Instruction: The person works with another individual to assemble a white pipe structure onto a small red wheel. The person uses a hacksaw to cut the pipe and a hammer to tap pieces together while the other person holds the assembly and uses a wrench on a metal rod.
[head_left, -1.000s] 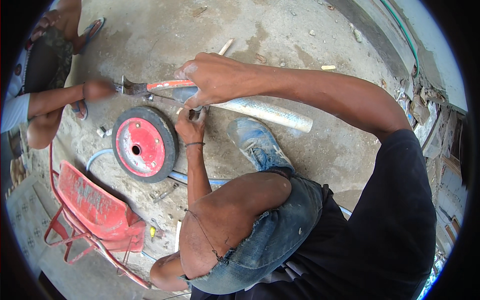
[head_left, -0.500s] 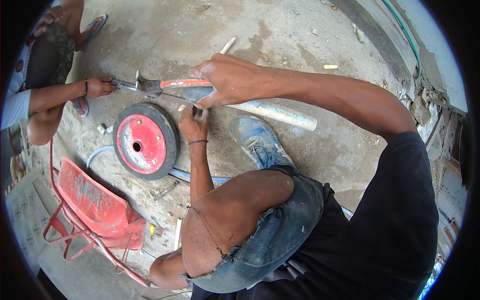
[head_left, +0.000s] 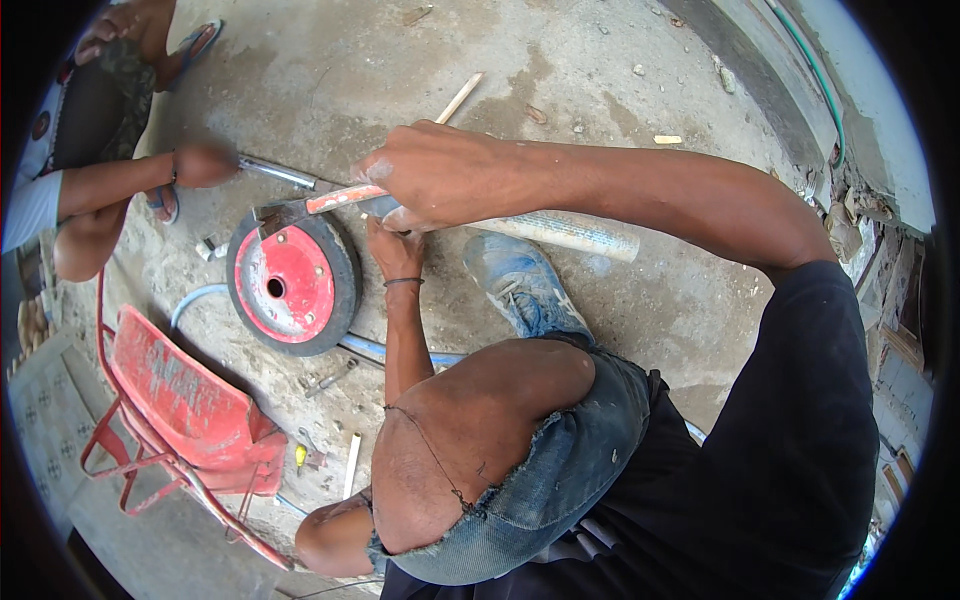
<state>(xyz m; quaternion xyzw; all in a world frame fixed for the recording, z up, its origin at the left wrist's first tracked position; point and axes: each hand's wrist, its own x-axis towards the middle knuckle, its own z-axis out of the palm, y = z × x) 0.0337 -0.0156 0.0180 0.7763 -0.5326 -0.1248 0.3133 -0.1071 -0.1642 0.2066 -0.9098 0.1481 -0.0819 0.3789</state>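
My right hand [head_left: 432, 176] is closed around the red handle of a pipe wrench [head_left: 335, 198], whose jaws [head_left: 268, 216] sit just above a wheel. Directly below it, my left hand [head_left: 395, 250], with a dark band on the wrist, grips the end of a pale grey pipe [head_left: 562, 232] that runs off to the right. A thin metal tube [head_left: 282, 173] leads left from the wrench to another person's hand [head_left: 203, 164], which holds it.
A red wheel with a black tyre [head_left: 292, 281] lies flat on the concrete floor. A red metal frame seat [head_left: 182, 398] stands at lower left. A blue hose [head_left: 395, 351], small tools [head_left: 302, 455] and my blue shoe [head_left: 522, 284] lie nearby. The other person squats at upper left.
The wrench head has swung down toward the wheel while my right hand stayed on its handle. The other person's hand has shifted slightly along the thin tube.
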